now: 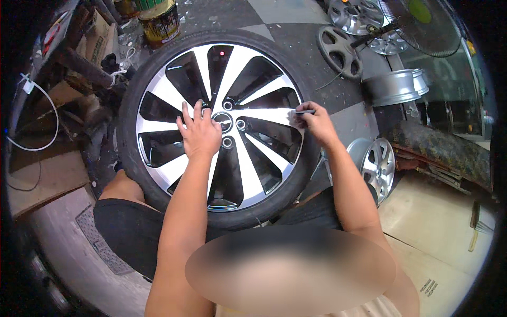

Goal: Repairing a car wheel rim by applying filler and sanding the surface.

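Observation:
A large alloy wheel [248, 177] with bright silver and black spokes lies face up in front of me, fitted inside a black tyre [132, 113]. My left hand [202, 132] rests on the wheel beside its round centre cap [223, 122], fingers spread. At the outer end of the right-hand spoke, my right hand [318, 126] pinches a thin, dark grey flat piece [305, 111] against the metal. A dull grey patch shows on the spoke there. The fingers hide most of the piece, so its kind is unclear.
A paint-stained bucket [160, 24] stands beyond the tyre. Right of it lie a grey wheel cover [340, 52], a bare silver rim [393, 87] and another alloy wheel [379, 169]. A fan [422, 26] stands at the far right. A white cable [55, 113] loops at left.

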The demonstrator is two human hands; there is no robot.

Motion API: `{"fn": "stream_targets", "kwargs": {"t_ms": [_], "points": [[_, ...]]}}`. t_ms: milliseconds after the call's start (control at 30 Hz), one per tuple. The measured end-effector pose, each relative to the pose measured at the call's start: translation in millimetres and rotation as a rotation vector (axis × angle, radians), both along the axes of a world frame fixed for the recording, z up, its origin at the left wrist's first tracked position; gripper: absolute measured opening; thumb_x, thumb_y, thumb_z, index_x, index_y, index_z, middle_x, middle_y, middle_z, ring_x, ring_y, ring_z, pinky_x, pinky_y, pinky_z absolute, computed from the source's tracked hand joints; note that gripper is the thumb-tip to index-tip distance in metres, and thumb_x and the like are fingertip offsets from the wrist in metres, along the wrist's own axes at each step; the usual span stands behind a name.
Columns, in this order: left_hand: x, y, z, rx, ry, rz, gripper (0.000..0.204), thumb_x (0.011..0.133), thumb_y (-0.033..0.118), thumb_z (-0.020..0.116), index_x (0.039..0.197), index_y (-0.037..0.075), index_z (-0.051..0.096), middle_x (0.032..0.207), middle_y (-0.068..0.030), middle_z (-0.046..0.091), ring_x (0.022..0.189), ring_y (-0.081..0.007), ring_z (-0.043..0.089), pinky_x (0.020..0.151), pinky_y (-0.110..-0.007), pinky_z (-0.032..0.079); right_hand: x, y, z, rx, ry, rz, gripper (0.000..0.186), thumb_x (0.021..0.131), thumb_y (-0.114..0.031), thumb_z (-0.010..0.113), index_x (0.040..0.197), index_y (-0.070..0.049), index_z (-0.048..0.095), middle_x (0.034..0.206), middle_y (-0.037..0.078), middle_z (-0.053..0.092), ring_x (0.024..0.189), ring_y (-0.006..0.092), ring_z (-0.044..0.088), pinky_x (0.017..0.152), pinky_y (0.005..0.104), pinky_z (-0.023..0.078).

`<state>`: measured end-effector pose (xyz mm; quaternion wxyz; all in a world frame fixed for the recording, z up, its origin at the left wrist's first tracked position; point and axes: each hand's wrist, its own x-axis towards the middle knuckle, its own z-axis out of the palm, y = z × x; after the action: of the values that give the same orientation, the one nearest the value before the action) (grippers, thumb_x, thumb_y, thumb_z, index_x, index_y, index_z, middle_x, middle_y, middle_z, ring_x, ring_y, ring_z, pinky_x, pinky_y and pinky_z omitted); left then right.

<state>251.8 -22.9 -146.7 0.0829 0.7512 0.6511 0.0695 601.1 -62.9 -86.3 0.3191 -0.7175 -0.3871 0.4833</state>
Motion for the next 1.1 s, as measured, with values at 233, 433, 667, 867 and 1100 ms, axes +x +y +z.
{"fn": "stream_targets", "kwargs": {"t_ms": [233, 433, 667, 867, 1100], "points": [[-2, 1, 2, -0.015, -0.012, 0.006, 0.04, 0.1, 0.025, 0.06, 0.138, 0.013, 0.068, 0.17, -0.0087, 0.045, 0.166, -0.0417, 0.023, 0.131, -0.066, 0.022, -53, 8, -5, -0.091, -0.345, 0.19, 0.031, 0.104, -0.029, 0.073, 0.117, 0.0, 0.072, 0.1, 0.021, 0.081, 0.096, 0.0342, 0.08, 0.087, 0.0452, 0.059], [-2, 1, 1, -0.051, -0.017, 0.023, 0.042, 0.1, 0.027, 0.059, 0.14, 0.014, 0.068, 0.171, -0.0072, 0.044, 0.167, -0.0407, 0.022, 0.132, -0.066, 0.02, -71, 11, -15, 0.11, -0.576, 0.14, 0.028, 0.094, -0.023, 0.083, 0.113, -0.003, 0.077, 0.11, 0.028, 0.077, 0.106, 0.0459, 0.074, 0.093, 0.0503, 0.057], [-2, 1, 3, -0.085, -0.005, 0.028, 0.044, 0.102, 0.027, 0.058, 0.143, 0.015, 0.066, 0.172, -0.0069, 0.043, 0.168, -0.0395, 0.021, 0.133, -0.064, 0.02, -91, 12, -26, 0.159, -0.76, 0.049, 0.021, 0.088, -0.023, 0.088, 0.103, -0.008, 0.083, 0.107, 0.024, 0.08, 0.101, 0.0429, 0.076, 0.091, 0.0493, 0.058], [-4, 1, 0, -0.051, -0.013, 0.018, 0.044, 0.103, 0.027, 0.057, 0.144, 0.014, 0.066, 0.172, -0.0073, 0.043, 0.168, -0.0394, 0.021, 0.133, -0.065, 0.02, -94, 11, -32, 0.101, -0.758, -0.066, 0.03, 0.087, -0.031, 0.089, 0.104, -0.007, 0.084, 0.103, 0.022, 0.081, 0.099, 0.0419, 0.077, 0.089, 0.0476, 0.059], [-3, -1, 4, -0.074, -0.026, 0.002, 0.044, 0.104, 0.028, 0.056, 0.144, 0.013, 0.066, 0.172, -0.0086, 0.043, 0.168, -0.0394, 0.022, 0.133, -0.064, 0.02, -91, 17, -32, 0.065, -0.769, -0.104, 0.033, 0.084, -0.033, 0.091, 0.101, -0.006, 0.083, 0.1, 0.023, 0.081, 0.098, 0.0425, 0.078, 0.089, 0.0474, 0.06]]}}
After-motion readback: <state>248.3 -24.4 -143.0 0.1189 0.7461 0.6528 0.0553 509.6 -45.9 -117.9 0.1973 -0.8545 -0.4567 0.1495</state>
